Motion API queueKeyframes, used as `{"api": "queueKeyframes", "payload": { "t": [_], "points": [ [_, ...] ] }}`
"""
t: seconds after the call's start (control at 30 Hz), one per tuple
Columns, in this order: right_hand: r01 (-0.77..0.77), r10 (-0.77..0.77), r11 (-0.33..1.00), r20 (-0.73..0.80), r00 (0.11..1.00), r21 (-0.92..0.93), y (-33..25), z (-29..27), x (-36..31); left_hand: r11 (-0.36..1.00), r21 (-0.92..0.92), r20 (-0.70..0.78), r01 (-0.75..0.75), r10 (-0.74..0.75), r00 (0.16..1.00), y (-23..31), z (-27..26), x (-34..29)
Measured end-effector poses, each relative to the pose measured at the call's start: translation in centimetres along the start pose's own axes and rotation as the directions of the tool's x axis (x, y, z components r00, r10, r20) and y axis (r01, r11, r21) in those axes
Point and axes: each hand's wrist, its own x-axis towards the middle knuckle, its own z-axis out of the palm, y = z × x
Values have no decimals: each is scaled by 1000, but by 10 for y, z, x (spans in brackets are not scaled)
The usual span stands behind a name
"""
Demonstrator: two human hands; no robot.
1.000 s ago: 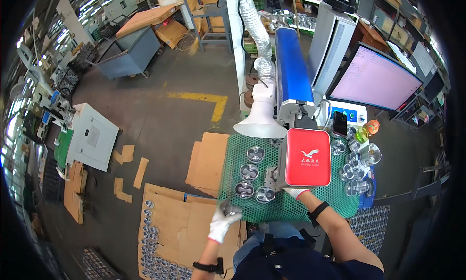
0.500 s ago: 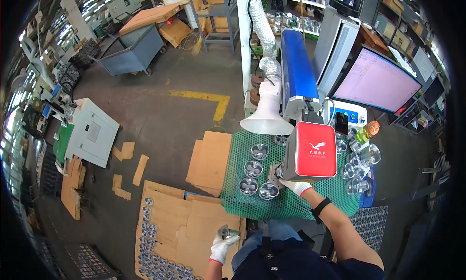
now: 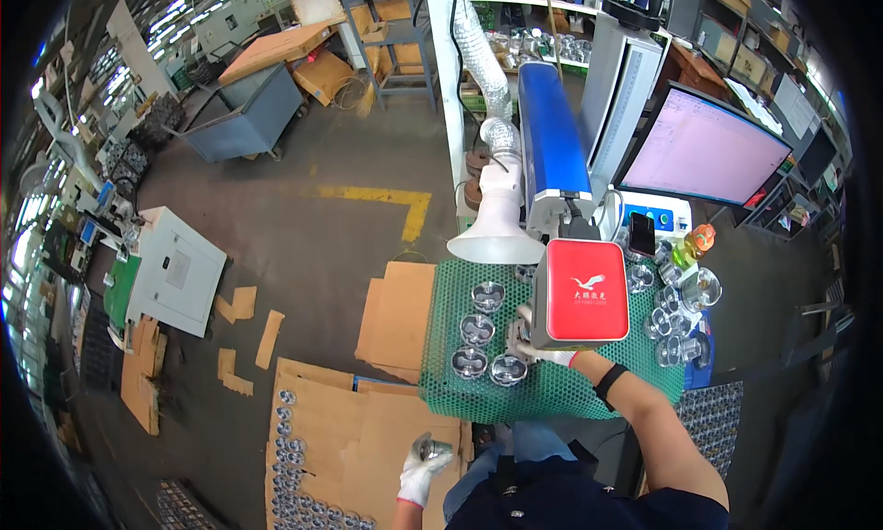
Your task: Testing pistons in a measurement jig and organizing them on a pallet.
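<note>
My left hand (image 3: 418, 477), in a white glove, is closed around a metal piston (image 3: 434, 450) above the cardboard on the left. My right hand (image 3: 552, 354), also gloved, reaches under the red-topped marking head (image 3: 587, 291). It is at a small metal piece (image 3: 521, 330) at the left side of that head. The head covers part of this hand, so whether its fingers grip anything is hidden. Several shiny pistons (image 3: 476, 329) stand on the green perforated mat (image 3: 579, 397), left of the right hand.
A white fume hood (image 3: 497, 240) hangs beside the blue machine body (image 3: 552, 130). More pistons (image 3: 676, 350), a phone (image 3: 642, 234) and a bottle (image 3: 694, 245) crowd the right side, below a monitor (image 3: 708, 147). Rows of pistons (image 3: 290, 466) lie on floor-level cardboard (image 3: 368, 438).
The whole view has shifted slightly. My right hand has moved a little left against the metal piece beside the marking head. My left hand keeps its hold on the piston.
</note>
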Motion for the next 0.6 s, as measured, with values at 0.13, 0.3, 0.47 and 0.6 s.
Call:
{"api": "queueKeyframes", "payload": {
  "t": [0.13, 0.3, 0.47, 0.6],
  "points": [
    [-34, -137, 856, -290, 947, -516, 70, 15, 12, 992, 83, -36, 97, -95, 995, -36, -32, 7],
    [-34, -192, 771, -283, 940, -636, 52, 26, 6, 997, -15, -121, 77, -79, 989, -26, -29, 5],
    [-472, 311, 585, -355, 882, -659, -105, 44, -14, 951, 199, 2, -236, 241, 971, 37, -4, -11],
    [-240, -252, 553, -435, 865, -798, -100, 53, -95, 499, 789, 38, -360, 545, 838, 117, 37, -40]
  ]
}}
